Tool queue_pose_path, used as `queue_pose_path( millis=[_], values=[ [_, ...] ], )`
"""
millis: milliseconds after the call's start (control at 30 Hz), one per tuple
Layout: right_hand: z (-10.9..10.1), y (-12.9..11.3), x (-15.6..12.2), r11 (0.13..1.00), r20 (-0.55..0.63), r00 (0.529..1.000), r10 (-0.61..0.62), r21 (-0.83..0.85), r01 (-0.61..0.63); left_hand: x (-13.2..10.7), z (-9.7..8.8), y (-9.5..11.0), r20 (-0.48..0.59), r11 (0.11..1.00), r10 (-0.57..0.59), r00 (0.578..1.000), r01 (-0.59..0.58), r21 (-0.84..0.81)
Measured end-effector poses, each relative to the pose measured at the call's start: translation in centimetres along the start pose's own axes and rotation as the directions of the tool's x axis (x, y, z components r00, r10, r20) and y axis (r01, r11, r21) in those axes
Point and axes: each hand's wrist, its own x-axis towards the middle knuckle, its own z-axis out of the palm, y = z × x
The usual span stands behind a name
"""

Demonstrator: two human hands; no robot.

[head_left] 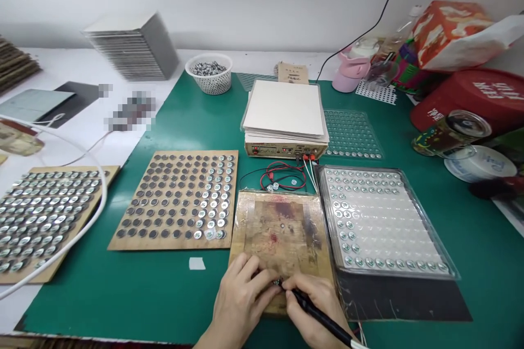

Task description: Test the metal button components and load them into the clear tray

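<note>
My left hand (241, 294) rests at the near edge of a stained wooden board (256, 229). Its thumb and forefinger pinch a small round metal part (277, 282), mostly covered by fingertips. Closed around a black pen-shaped tool (323, 320) with a pale cable, my right hand (313, 294) holds the tip at that part. Left of the board, a brown sheet (167, 242) carries rows of dark and silvery round pieces. On the right, a clear tray (395, 223) has similar silvery pieces along its top, left and bottom.
Behind the board stands an instrument box (266, 150) with red and white leads, topped by white sheets (284, 106). A white basket (210, 84) of metal pieces is farther back. Another filled sheet (45, 218) lies far left, crossed by a white cable (100, 196). A can (454, 133) stands right.
</note>
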Motion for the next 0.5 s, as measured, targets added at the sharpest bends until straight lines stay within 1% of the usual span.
queue_pose_path(
  millis=[67, 133, 167, 200, 233, 267, 300, 333, 367, 400, 433, 467, 500],
  values=[
    [-0.1, 0.0, 0.0, 1.000, 0.017, 1.000, -0.006, -0.026, 0.007, 0.0, -0.3, 0.2, 0.013, 1.000, 0.010, 1.000, -0.010, -0.006],
    [-0.2, 0.3, -0.1, 0.999, 0.000, 0.999, -0.044, -0.022, 0.044, 0.6, -1.4, -0.1, 0.037, 0.997, 0.064, 0.997, -0.062, -0.036],
    [-0.2, 0.6, -0.3, 0.997, -0.027, 0.996, -0.084, -0.001, 0.084, 1.2, -2.4, -0.7, 0.044, 0.994, 0.099, 0.994, -0.097, -0.044],
    [-0.2, 0.9, -0.4, 0.988, -0.076, 0.986, -0.151, 0.024, 0.153, 2.2, -3.5, -1.5, 0.037, 0.992, 0.124, 0.992, -0.123, -0.034],
    [-0.1, 1.3, -0.4, 0.969, -0.131, 0.962, -0.241, 0.030, 0.247, 3.3, -4.7, -2.5, 0.020, 0.992, 0.125, 0.992, -0.125, 0.005],
    [0.1, 1.6, -0.5, 0.936, -0.176, 0.921, -0.347, 0.002, 0.353, 4.8, -6.1, -3.9, -0.001, 0.993, 0.084, 0.996, -0.083, 0.085],
    [0.4, 1.9, -0.5, 0.890, -0.207, 0.867, -0.453, -0.063, 0.451, 6.4, -7.4, -5.4, -0.034, 0.984, 0.020, 0.999, -0.013, 0.180],
    [0.8, 2.0, -0.6, 0.838, -0.226, 0.807, -0.546, -0.156, 0.523, 8.0, -8.7, -6.9, -0.061, 0.954, -0.075, 0.995, 0.089, 0.286],
    [1.3, 2.0, -0.6, 0.785, -0.220, 0.757, -0.615, -0.256, 0.564, 9.6, -9.7, -8.4, -0.087, 0.905, -0.171, 0.982, 0.191, 0.380],
    [1.7, 1.9, -0.7, 0.748, -0.196, 0.733, -0.651, -0.331, 0.575, 11.0, -10.4, -9.7, -0.110, 0.870, -0.220, 0.969, 0.246, 0.427],
    [2.1, 1.6, -0.8, 0.740, -0.178, 0.740, -0.649, -0.372, 0.560, 12.2, -10.9, -10.7, -0.122, 0.842, -0.253, 0.960, 0.281, 0.461],
    [2.4, 1.3, -0.9, 0.751, -0.175, 0.757, -0.630, -0.384, 0.536, 13.0, -11.1, -11.4, -0.126, 0.830, -0.262, 0.957, 0.290, 0.477],
    [2.5, 0.9, -1.0, 0.775, -0.172, 0.784, -0.596, -0.380, 0.506, 13.5, -11.1, -11.8, -0.125, 0.829, -0.254, 0.959, 0.282, 0.483]
  ],
)
